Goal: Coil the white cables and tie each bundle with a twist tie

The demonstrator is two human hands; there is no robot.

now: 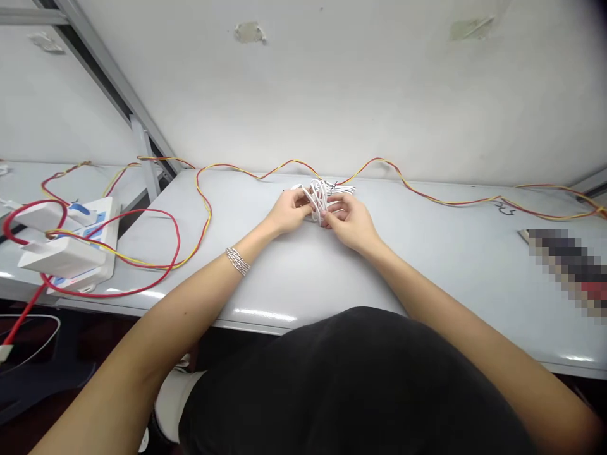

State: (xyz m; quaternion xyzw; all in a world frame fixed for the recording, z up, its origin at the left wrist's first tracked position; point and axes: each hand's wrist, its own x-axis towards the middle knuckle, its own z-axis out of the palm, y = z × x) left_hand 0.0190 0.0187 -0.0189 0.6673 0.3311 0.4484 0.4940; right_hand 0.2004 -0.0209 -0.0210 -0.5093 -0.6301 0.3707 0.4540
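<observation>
A coiled white cable (319, 197) is held between both hands, above the middle of the grey table (303, 272). My left hand (288, 211) is closed on its left side, thumb and fingers pinching the loops. On the right side, my right hand (351, 220) grips the same coil with bent fingers. Just behind lies another white cable bundle (344, 189) with a dark tie around it, partly hidden by the coil and fingers. A beaded bracelet (238, 261) circles the left wrist.
A red and yellow twisted wire (417, 193) runs along the wall behind. At left stands a white power strip (108, 246) with plugged-in adapters (61, 256) and looped wires. A blurred flat object (569, 265) lies at right, near a small black wire (504, 209).
</observation>
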